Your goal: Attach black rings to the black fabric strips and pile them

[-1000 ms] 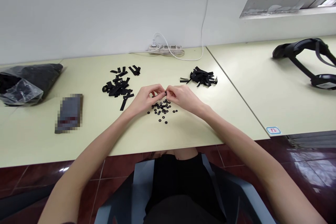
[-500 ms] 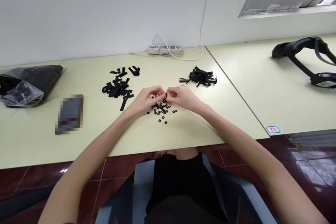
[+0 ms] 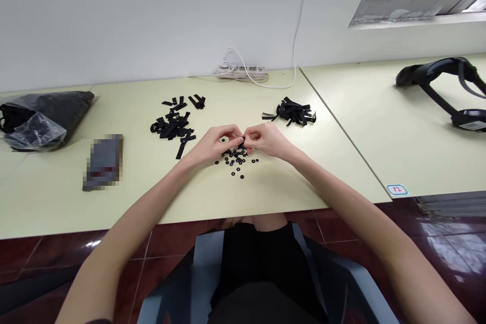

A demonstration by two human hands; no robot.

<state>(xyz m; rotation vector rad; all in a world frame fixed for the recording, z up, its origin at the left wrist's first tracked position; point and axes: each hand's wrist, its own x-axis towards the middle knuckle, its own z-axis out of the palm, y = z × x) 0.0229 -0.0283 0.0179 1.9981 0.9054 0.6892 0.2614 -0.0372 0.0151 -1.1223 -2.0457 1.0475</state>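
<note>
With left hand [image 3: 220,142] and right hand [image 3: 266,139] pinching a small black piece [image 3: 243,139], perhaps a strip, near the black discs [image 3: 240,161] on the desk [image 3: 288,192], let 1 steady it while the other works gently.

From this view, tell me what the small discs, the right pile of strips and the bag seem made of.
Small black discs: perhaps plastic; crisply round, too small to judge the finish.
Strips: likely fabric tape; matte black, thin, loosely bent.
Bag: apparently plastic film; clear, creased, with glossy highlights.
</note>
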